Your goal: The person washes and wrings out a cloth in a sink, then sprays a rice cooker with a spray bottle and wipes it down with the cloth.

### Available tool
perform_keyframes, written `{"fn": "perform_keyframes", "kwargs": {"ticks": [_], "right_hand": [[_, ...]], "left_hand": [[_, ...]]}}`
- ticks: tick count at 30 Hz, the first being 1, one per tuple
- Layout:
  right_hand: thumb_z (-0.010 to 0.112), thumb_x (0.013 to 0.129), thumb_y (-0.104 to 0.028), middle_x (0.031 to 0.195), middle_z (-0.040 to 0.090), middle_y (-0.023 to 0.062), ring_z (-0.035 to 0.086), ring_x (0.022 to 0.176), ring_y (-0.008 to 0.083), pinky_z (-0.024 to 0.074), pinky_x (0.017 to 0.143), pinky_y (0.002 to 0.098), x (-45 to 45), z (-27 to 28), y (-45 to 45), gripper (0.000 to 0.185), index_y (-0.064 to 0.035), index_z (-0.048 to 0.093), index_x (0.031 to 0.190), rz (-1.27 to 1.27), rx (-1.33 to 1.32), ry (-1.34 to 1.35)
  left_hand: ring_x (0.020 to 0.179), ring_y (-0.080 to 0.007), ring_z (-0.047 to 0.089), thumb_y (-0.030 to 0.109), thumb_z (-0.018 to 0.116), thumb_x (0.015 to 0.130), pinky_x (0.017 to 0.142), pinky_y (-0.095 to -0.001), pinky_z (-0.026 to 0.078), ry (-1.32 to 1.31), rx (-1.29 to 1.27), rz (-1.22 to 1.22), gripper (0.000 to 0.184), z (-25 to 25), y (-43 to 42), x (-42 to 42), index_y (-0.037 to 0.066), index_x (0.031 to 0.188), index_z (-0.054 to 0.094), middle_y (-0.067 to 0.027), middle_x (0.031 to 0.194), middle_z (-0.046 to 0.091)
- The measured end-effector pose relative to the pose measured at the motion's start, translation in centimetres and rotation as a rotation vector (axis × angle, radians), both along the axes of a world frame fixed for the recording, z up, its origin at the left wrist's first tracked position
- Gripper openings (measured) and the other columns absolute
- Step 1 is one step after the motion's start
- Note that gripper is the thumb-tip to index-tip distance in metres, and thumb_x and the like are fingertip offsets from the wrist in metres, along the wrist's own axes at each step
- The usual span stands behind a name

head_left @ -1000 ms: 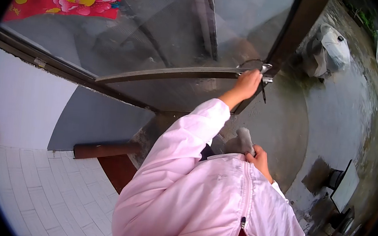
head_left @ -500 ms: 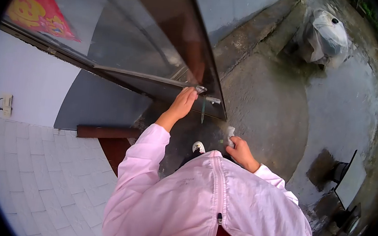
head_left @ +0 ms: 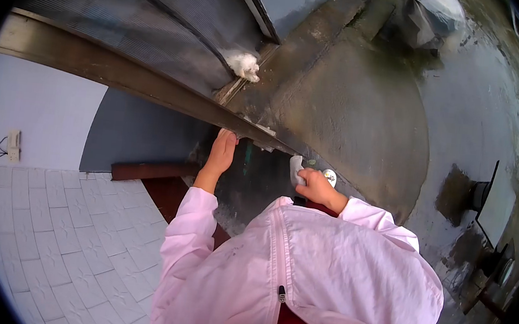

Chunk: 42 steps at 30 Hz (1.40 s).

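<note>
My left hand [head_left: 220, 156] is at the brown metal-framed door [head_left: 142, 83], its straight fingers lying against the near side, fingertips partly hidden. Metal door-handle parts [head_left: 263, 145] stick out just right of those fingers. My right hand [head_left: 322, 190] is closed around a crumpled whitish cloth or tissue [head_left: 297, 170], which pokes out beyond the thumb, close to the free end of the door. A white shoe [head_left: 330, 177] shows just past the right hand.
Beyond the door lies a white fluffy thing [head_left: 244, 65], its kind unclear. White floor tiles [head_left: 71, 231] and a dark red step [head_left: 165, 200] are on the left. Wet concrete [head_left: 363, 122] stretches right, with a plastic-covered object [head_left: 436, 13] at the far end and a flat board [head_left: 496, 203].
The door has swung so I now see it nearly edge-on, and the red poster has left view. My left hand moved left and down with it; my right hand moved slightly left, still holding the cloth.
</note>
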State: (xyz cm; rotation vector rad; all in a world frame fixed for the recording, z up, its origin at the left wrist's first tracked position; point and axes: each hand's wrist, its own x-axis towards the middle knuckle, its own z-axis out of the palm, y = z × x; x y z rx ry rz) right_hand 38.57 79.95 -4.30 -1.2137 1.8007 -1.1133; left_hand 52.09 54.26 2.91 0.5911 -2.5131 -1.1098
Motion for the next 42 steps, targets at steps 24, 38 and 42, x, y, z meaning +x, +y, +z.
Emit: {"fn": "perform_keyframes", "kwargs": {"ticks": [24, 38, 42], "right_hand": [[0.059, 0.066, -0.015, 0.086, 0.057, 0.0205, 0.056, 0.084, 0.0375, 0.0447, 0.074, 0.0420, 12.1, 1.4, 9.0, 0.020, 0.0009, 0.054, 0.078, 0.019, 0.081, 0.097], [0.057, 0.067, -0.015, 0.089, 0.058, 0.0210, 0.056, 0.086, 0.0375, 0.0447, 0.076, 0.0412, 11.7, 1.3, 9.4, 0.022, 0.0001, 0.057, 0.083, 0.042, 0.090, 0.069], [0.057, 0.067, -0.015, 0.089, 0.058, 0.0209, 0.056, 0.087, 0.0373, 0.0448, 0.076, 0.0412, 11.2, 1.6, 9.2, 0.023, 0.0000, 0.057, 0.084, 0.066, 0.112, 0.080]], "left_hand": [[0.074, -0.0240, 0.044, 0.030, 0.026, 0.096, 0.072, -0.0324, 0.036, -0.001, -0.116, 0.007, 0.037, 0.5, 2.6, 9.5, 0.001, 0.092, 0.047, -0.0112, 0.080, 0.044], [0.076, -0.0232, 0.043, 0.034, 0.025, 0.096, 0.074, -0.0319, 0.036, -0.008, -0.074, 0.011, 0.040, 0.2, 2.5, 11.4, 0.001, 0.094, 0.047, -0.0110, 0.082, 0.043], [0.075, -0.0234, 0.043, 0.035, 0.024, 0.096, 0.074, -0.0322, 0.036, -0.014, -0.068, 0.029, 0.041, -0.3, 2.4, 12.0, 0.001, 0.091, 0.046, -0.0109, 0.081, 0.042]]}}
